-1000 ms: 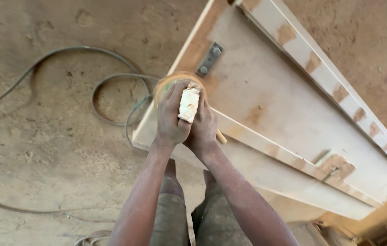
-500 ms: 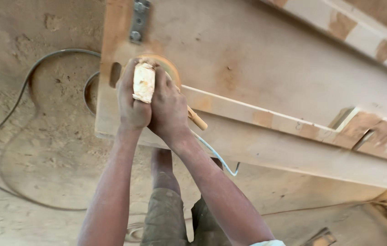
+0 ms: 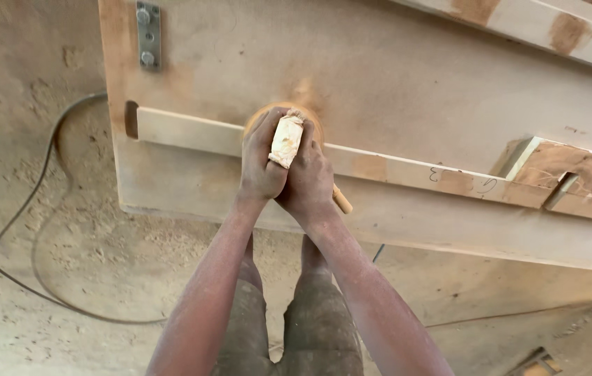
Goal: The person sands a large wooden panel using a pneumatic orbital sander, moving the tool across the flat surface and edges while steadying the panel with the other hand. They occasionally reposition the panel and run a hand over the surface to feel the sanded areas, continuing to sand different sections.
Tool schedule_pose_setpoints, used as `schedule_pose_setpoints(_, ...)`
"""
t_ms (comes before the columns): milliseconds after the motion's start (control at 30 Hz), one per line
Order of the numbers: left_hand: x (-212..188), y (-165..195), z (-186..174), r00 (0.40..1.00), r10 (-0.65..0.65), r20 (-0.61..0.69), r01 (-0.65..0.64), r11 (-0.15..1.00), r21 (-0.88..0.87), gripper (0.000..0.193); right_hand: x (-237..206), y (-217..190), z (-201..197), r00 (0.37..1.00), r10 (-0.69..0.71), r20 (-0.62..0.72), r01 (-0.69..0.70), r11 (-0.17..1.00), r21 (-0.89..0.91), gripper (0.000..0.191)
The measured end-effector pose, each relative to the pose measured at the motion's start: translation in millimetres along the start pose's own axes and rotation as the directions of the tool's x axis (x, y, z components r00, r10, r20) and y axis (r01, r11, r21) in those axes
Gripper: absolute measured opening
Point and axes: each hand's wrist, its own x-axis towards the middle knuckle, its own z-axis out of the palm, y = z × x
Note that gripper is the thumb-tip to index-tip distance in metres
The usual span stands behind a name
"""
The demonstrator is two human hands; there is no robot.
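Both your hands are clamped round one tool: the left hand (image 3: pixel 261 163) and the right hand (image 3: pixel 306 177) press together over the dust-caked body of a sander (image 3: pixel 286 139), its orange disc showing just beyond your knuckles and a short wooden handle (image 3: pixel 341 202) poking out to the right below your right palm. You hold the tool down on the big wooden door panel (image 3: pixel 393 83), right at the pale rail (image 3: pixel 191 136) that crosses the panel from left to right.

Judging by the surface, you are part-way through. Around the disc the wood looks smooth and evenly tan, with a faint haze of dust. To the right, reddish-brown filler patches (image 3: pixel 574 163) near a cut notch look rough and unblended, and more such patches sit on the far rail (image 3: pixel 567 31); those seem left to do.

Flat, matte sheet wood makes up the panel, with square-edged rails. A grey metal hinge plate (image 3: pixel 148 35) with bolts sits at the far left. Sawdust covers the floor (image 3: pixel 24 230), where a thin dark cable (image 3: pixel 38 202) loops.
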Motion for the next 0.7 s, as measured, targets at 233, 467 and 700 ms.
schedule_pose_setpoints(233, 5, -4, -26, 0.998, 0.052, 0.028, -0.052, 0.999, -0.001, 0.028, 9, -17, 18, 0.998, 0.047, 0.028, -0.049, 0.998, 0.042, 0.078)
schedule_pose_setpoints(467, 2, 1, -58, 0.997, 0.054, -0.057, -0.051, 0.997, 0.053, 0.029, 6, -34, 36, 0.997, -0.071, -0.024, 0.072, 0.997, 0.039, 0.076)
schedule_pose_setpoints(700, -14, 3, -72, 0.982, 0.030, -0.186, -0.021, 0.998, 0.051, 0.031, -2, -44, 31, 0.991, -0.047, 0.129, 0.046, 0.999, 0.013, 0.073)
